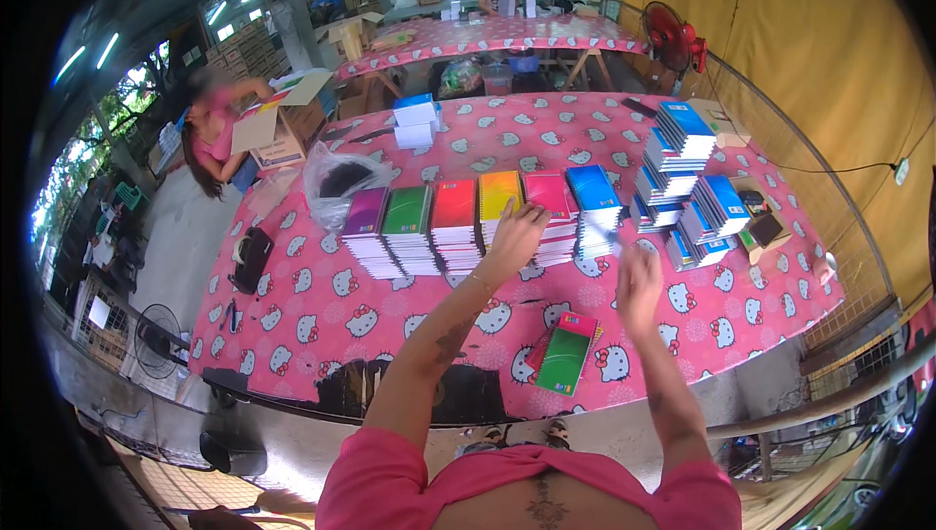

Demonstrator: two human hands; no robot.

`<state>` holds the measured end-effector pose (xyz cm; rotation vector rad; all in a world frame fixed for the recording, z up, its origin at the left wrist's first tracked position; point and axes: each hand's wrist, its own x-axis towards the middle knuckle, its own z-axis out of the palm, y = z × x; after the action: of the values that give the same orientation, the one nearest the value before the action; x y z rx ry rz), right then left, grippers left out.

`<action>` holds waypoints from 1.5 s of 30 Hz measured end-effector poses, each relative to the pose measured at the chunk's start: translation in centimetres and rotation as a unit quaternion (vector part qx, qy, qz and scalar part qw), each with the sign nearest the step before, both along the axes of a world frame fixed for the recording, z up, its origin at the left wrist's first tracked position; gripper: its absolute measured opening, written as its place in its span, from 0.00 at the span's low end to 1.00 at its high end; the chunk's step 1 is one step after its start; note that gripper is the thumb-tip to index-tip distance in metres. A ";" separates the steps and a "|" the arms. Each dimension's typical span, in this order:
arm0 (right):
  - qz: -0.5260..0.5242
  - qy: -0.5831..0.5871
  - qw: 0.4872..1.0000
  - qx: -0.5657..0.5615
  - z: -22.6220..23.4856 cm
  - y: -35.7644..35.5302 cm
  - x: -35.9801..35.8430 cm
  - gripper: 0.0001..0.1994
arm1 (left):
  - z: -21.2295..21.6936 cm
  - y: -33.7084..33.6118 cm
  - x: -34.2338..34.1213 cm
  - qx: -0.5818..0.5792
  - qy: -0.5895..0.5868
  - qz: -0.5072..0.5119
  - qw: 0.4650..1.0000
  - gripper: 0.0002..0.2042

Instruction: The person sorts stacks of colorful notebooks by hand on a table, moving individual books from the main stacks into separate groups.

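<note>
Green notebook (564, 362) lies atop a small pile at the pink bench's (322, 320) near edge. Beyond it, the right hand (639, 286) hovers, fingers loosely curled, holding nothing visible. Left hand (517, 233) rests open-fingered on the yellow stack (497, 200) in a row of coloured notebook stacks.

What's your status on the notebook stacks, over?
Left hand on orange stack. Right hand at blue stack. Green notebook lies near. Nothing blocking.
</note>
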<state>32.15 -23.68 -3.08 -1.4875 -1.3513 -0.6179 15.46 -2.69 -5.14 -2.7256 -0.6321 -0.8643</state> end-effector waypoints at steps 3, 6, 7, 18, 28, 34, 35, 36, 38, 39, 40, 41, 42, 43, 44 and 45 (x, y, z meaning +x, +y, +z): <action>0.059 -0.110 0.977 -0.174 -6.5 -7.8 -6.4 0.08 | 0.6 -1.3 -1.0 0.004 -0.066 -0.016 0.998 0.18; 0.089 -0.074 0.951 -0.287 -12.0 -12.4 -9.9 0.14 | 1.8 -6.7 -2.4 -0.124 -0.158 -0.068 0.977 0.19; 0.133 0.139 0.956 -0.223 -13.9 -12.4 -9.5 0.17 | 0.9 -8.7 -3.5 -0.074 -0.181 -0.123 0.973 0.20; 0.006 0.497 0.868 -0.007 -18.7 -12.7 -7.5 0.19 | -3.2 -10.3 -11.3 -0.166 -0.099 -0.102 0.976 0.19; -0.069 0.384 0.917 -0.088 -17.5 -11.5 -9.0 0.17 | 2.6 8.9 -30.3 -0.100 0.012 0.165 0.981 0.35; -0.061 0.373 0.921 -0.098 -16.9 -12.1 -8.8 0.16 | 3.6 9.0 -29.7 -0.140 0.027 0.109 0.984 0.25; -0.066 0.355 0.926 -0.110 -16.8 -12.0 -8.8 0.16 | 3.9 9.2 -30.1 -0.140 0.026 0.110 0.984 0.25; -0.068 0.354 0.926 -0.110 -16.7 -12.1 -8.8 0.16 | 4.6 9.2 -30.3 -0.192 0.022 0.082 0.978 0.23; -0.058 0.377 0.917 -0.121 -16.6 -12.3 -8.8 0.16 | 5.4 8.9 -29.9 -0.244 0.017 0.052 0.968 0.21; -0.058 0.378 0.916 -0.120 -16.9 -12.3 -8.6 0.16 | 5.7 8.9 -29.9 -0.237 0.011 0.054 0.970 0.20; -0.062 0.379 0.915 -0.126 -17.2 -12.1 -8.5 0.18 | 5.9 8.9 -29.8 -0.230 0.005 0.056 0.971 0.18; -0.066 0.380 0.913 -0.133 -17.5 -11.9 -8.3 0.20 | 5.9 8.7 -29.5 -0.229 0.007 0.056 0.972 0.18; -0.061 0.384 0.912 -0.132 -18.1 -11.2 -8.4 0.20 | 5.6 8.8 -29.8 -0.185 -0.031 0.134 0.973 0.17; -0.056 0.411 0.899 -0.144 -18.7 -10.9 -8.0 0.23 | 5.4 8.5 -28.9 -0.142 -0.070 0.201 0.967 0.16; -0.050 0.437 0.884 -0.157 -19.4 -10.8 -7.6 0.27 | 5.2 8.0 -28.4 -0.143 -0.069 0.198 0.967 0.16; -0.085 0.375 0.896 -0.223 -19.9 -10.8 -7.2 0.35 | 5.6 6.7 -27.0 -0.090 -0.158 0.192 0.964 0.15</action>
<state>24.97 -34.51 -23.01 -1.9480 -0.7729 0.2037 -11.52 4.05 0.43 -2.4935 -1.3095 -1.1907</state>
